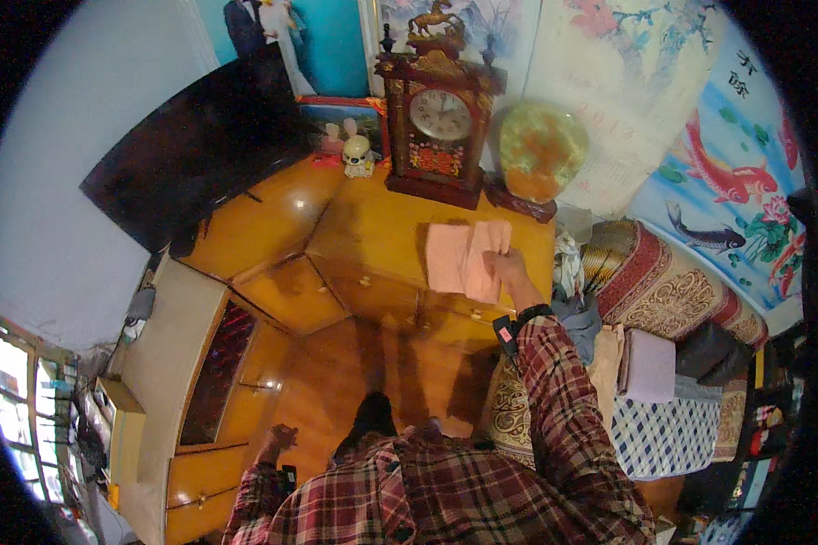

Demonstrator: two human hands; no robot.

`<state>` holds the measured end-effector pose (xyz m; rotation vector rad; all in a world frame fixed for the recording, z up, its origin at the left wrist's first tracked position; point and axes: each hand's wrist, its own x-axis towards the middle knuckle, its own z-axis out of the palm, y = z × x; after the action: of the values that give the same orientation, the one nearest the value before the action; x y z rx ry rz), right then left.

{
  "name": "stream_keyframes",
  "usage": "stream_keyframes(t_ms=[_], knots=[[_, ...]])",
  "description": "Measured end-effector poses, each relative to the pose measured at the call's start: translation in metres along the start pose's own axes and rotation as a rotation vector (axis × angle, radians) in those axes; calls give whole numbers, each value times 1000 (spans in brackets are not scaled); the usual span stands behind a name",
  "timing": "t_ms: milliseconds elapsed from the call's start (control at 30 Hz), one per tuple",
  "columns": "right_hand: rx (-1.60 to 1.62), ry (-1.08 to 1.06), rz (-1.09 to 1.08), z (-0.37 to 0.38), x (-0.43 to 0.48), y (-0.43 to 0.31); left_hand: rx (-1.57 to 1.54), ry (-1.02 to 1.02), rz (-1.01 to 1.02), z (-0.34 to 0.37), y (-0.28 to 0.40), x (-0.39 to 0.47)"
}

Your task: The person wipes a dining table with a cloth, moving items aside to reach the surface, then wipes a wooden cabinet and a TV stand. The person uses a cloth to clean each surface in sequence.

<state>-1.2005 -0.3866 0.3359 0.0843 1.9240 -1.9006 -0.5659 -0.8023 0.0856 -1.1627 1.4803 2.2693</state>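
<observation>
A folded pink cloth is held in my right hand, over the front edge of a yellow-brown wooden cabinet top. The fingers grip the cloth's right side, and its left part reaches over the top; whether it touches the wood I cannot tell. Behind it stand a dark wooden clock with a horse figure and a round green-and-orange ornament on a dark base. My left hand hangs low at my left side with its fingers loosely curled, and no object shows in it.
A small dog-like figurine stands left of the clock, near a large black television. At the right, a patterned sofa holds folded cloths and a checked cushion. Cabinet drawers face me above the wooden floor.
</observation>
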Motion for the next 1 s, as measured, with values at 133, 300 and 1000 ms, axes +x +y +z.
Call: stream_keyframes(t_ms=[133, 300, 1000], knots=[[-46, 98, -88, -40, 46, 58, -144, -195, -49, 10, 20, 69], [-1383, 176, -193, -77, 73, 86, -676, -629, -92, 22, 70, 157], [-1105, 169, 195, -149, -215, 194, 1028, -602, 1086, 485, 344, 265]])
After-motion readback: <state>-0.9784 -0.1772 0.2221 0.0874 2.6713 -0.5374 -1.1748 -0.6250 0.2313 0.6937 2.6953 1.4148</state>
